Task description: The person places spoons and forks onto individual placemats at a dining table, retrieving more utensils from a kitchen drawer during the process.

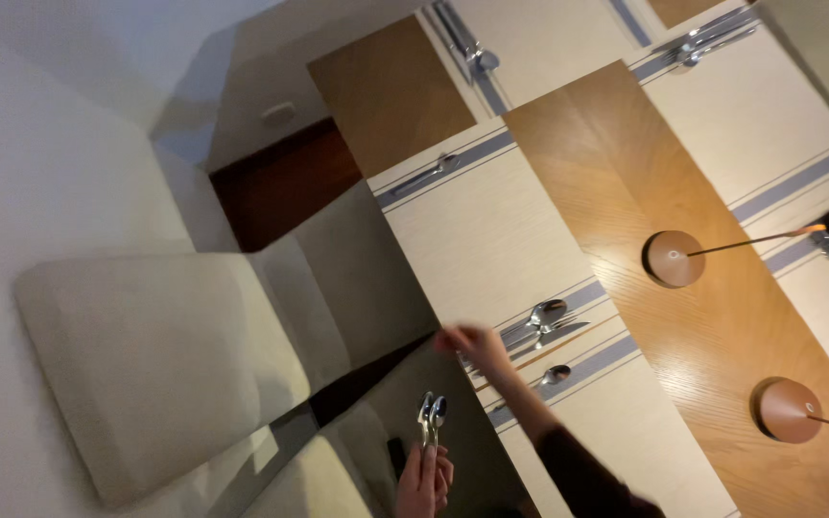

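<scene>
My left hand (pixel 423 480) is low in the view, over the gap between chair and table, and holds two silver spoons (pixel 432 414) upright by their handles. My right hand (pixel 468 342), on a dark-sleeved arm, reaches to the near edge of a pale striped placemat (pixel 472 240). Its blurred, curled fingers sit at the handle ends of a spoon and knife set (pixel 541 319) lying there; whether they grip a handle is unclear. A single spoon (pixel 556 374) lies on the neighbouring placemat (pixel 626 432), beside my forearm.
The long wooden table (pixel 616 163) carries more placemats with cutlery (pixel 472 53) (pixel 712 38) (pixel 424 176). Two round brown lamp bases (pixel 672 259) (pixel 787 411) with thin stems stand along its middle. Beige upholstered chairs (pixel 146 355) line the near side.
</scene>
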